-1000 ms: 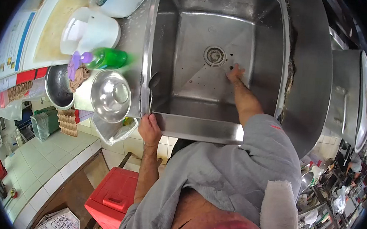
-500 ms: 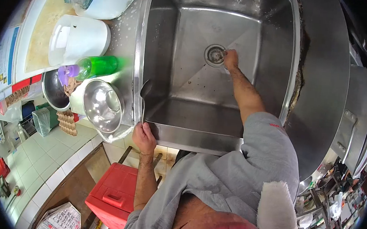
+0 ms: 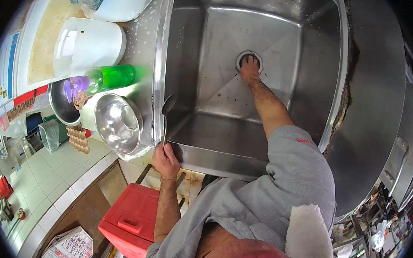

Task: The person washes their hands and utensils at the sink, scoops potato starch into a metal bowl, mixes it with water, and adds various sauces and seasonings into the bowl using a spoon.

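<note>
My left hand is closed around the handle of a metal spoon at the front left corner of the steel sink. The spoon's bowl points away from me, over the sink's left edge. Down on the sink floor, my right hand reaches over the round drain, fingertips at its opening. Its fingers look slightly apart, and nothing shows in them. Small dark scraps lie around the drain.
Left of the sink are a green bottle with a purple pump, a steel bowl and a white tub. A red box stands below. A large pot is at the right.
My right hand has moved left from the sink floor onto the drain, and its fingers have spread from a closed shape. My left hand still holds the spoon.
</note>
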The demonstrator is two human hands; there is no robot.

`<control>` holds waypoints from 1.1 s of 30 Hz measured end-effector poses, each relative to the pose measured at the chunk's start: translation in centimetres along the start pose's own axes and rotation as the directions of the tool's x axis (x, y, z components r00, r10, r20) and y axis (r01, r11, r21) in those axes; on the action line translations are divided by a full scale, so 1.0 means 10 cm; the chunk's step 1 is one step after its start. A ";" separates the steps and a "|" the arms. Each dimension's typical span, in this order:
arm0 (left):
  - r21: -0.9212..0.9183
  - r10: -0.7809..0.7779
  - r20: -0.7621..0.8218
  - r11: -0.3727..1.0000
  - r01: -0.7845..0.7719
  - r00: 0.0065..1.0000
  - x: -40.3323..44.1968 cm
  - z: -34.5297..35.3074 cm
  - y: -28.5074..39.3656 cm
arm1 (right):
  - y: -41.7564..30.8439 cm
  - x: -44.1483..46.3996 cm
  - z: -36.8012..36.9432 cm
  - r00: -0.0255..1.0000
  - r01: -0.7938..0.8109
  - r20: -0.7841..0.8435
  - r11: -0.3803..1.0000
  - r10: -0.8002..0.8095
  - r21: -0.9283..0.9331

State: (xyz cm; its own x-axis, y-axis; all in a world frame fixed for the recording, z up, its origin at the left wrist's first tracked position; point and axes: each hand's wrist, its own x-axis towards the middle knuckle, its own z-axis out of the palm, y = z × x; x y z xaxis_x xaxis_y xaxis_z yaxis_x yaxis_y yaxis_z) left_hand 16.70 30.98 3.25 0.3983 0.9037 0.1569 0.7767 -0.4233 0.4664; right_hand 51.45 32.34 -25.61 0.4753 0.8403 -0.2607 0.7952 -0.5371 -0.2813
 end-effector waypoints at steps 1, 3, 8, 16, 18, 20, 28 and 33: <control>0.001 0.002 0.001 1.000 -0.002 1.000 0.00 0.00 -0.01 | -0.02 -0.03 -0.07 0.999 -0.024 0.042 0.999 0.022 0.035; -0.008 -0.019 0.011 1.000 0.019 1.000 0.00 0.00 -0.01 | 0.07 0.03 0.29 0.999 0.022 0.046 1.000 -0.022 -0.007; 0.001 -0.031 0.001 1.000 0.031 1.000 -0.01 -0.01 0.01 | 0.09 0.00 0.26 0.991 0.054 0.120 0.998 -0.058 0.033; 0.034 -0.009 -0.014 0.999 0.009 1.000 -0.01 -0.01 0.00 | 0.27 0.07 0.10 0.978 0.017 0.181 0.911 -0.101 0.413; 0.018 0.016 -0.023 1.000 -0.016 1.000 0.00 -0.01 0.00 | 0.24 0.02 -0.06 0.977 -0.033 0.203 0.884 -0.071 0.467; 0.024 0.021 -0.027 1.000 -0.021 0.999 0.00 0.00 0.00 | 0.23 -0.02 -0.10 0.972 -0.086 0.231 0.851 -0.042 0.518; 0.022 0.036 -0.032 0.999 -0.035 0.999 0.02 -0.01 0.01 | 0.23 0.04 0.01 0.998 -0.042 0.050 0.910 0.023 0.413; -0.003 0.050 -0.054 0.999 -0.050 0.997 0.02 0.00 0.02 | 0.29 0.20 -0.04 0.933 -0.331 0.351 0.565 0.077 0.756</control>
State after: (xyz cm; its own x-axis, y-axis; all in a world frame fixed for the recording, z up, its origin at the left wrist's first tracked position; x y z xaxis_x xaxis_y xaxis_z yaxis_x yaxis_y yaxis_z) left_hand 16.95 31.04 3.40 0.4095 0.8837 0.2267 0.7541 -0.4677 0.4610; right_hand 54.90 32.51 -26.58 0.3725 0.7171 -0.5891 0.0073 -0.6370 -0.7708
